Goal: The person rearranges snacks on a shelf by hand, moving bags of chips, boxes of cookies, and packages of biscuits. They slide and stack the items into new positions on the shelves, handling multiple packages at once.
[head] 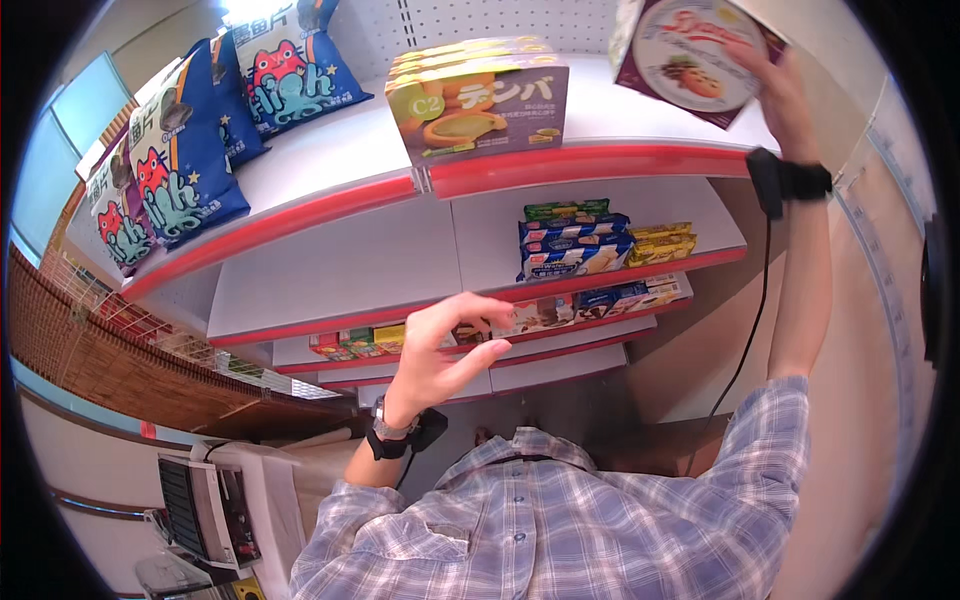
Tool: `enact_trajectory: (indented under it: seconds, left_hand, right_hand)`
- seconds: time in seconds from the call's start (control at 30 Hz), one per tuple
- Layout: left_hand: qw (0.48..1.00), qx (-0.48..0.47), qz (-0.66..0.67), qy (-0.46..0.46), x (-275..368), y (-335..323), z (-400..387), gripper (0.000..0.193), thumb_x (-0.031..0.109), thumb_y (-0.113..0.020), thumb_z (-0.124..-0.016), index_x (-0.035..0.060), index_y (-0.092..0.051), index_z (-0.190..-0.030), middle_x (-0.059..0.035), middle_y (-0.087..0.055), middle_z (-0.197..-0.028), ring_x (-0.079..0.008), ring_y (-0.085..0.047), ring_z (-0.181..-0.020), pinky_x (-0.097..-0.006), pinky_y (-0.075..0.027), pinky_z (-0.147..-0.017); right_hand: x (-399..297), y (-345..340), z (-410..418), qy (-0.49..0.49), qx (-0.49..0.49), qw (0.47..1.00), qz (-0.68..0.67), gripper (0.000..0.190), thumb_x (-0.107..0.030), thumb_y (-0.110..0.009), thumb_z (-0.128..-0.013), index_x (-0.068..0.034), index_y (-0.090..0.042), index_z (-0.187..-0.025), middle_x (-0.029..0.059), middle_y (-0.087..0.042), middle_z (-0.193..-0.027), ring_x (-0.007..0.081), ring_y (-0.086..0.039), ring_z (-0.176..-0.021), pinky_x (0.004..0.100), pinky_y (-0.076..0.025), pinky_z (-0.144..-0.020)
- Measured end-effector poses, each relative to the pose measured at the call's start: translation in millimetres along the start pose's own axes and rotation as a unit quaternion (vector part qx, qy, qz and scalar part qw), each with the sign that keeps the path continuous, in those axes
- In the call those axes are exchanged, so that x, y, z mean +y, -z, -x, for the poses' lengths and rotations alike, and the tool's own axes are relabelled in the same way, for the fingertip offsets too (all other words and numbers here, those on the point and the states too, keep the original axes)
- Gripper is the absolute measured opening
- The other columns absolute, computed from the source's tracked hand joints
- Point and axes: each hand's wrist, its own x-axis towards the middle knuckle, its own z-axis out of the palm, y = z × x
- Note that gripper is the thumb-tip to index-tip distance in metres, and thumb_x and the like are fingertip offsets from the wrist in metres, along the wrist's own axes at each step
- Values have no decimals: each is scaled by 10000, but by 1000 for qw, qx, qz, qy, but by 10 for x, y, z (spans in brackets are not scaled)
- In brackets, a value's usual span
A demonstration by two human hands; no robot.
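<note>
At the top right, my right hand [784, 94] grips the right side of a purple-and-white cookie box [694, 56], its fingers over the front face. The box is tilted at the right end of the top shelf [600, 112]; I cannot tell whether it touches the shelf. My left hand [454, 345] hovers in front of the lower shelves, fingers curved and apart, with nothing in it. On the top shelf, a row of biscuit boxes [480, 109] stands upright, one behind another, to the left of the cookie box.
Blue snack bags [296, 67] stand at the top shelf's left. The second shelf [337, 262] bears blue wafer packs [574, 251] and yellow packs [660, 244]. More boxes [540, 315] sit lower. A cable [750, 345] hangs from my right wrist. A wall [862, 300] borders the right.
</note>
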Motion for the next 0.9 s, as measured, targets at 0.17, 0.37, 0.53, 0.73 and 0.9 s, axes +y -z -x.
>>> enact_trajectory:
  seconds: [0.17, 0.37, 0.53, 0.73, 0.9]
  left_hand:
    - [998, -26, 34, 52, -100, -147, 177, 249, 43, -730, -865, -8, -702, -1107, -103, -735, -935, -167, -722, -854, -277, -562, -751]
    - [991, -2, 51, 123, -190, -124, 334, 222, 25, -710, -892, -10, -701, -1110, -91, -737, -941, -152, -723, -859, -273, -575, -775]
    - [982, 21, 75, 172, -330, -129, 357, 224, 38, -711, -908, -8, -694, -1127, -77, -733, -949, -118, -710, -846, -257, -581, -721]
    - [983, 25, 67, 172, -423, -227, 283, 224, 52, -713, -916, -3, -690, -1132, -63, -729, -937, -104, -691, -812, -250, -573, -690]
    - [981, 18, 79, 175, -457, -269, 281, 237, 50, -710, -917, -3, -682, -1146, -62, -727, -933, -109, -691, -820, -254, -573, -696]
  right_hand:
    - [220, -450, -219, 21, -95, 994, 46, 518, -154, -775, -855, 13, -575, -1303, 76, -687, -1174, 138, -620, -1086, 304, -483, -972]
    - [405, -594, -100, -32, -152, 987, -31, 627, -275, -819, -844, -32, -559, -1361, 131, -687, -1238, 200, -657, -1105, 346, -529, -966]
    - [439, -630, -91, -50, -155, 986, -36, 631, -286, -815, -851, -33, -566, -1373, 147, -686, -1249, 220, -656, -1121, 369, -531, -970]
    - [503, -648, -110, -36, -157, 986, -33, 621, -309, -807, -865, -43, -570, -1373, 148, -681, -1266, 227, -655, -1130, 372, -526, -981]
    - [487, -605, -85, -78, -186, 978, -45, 751, -282, -806, -869, -5, -438, -1463, 133, -601, -1365, 212, -574, -1242, 371, -452, -1069]
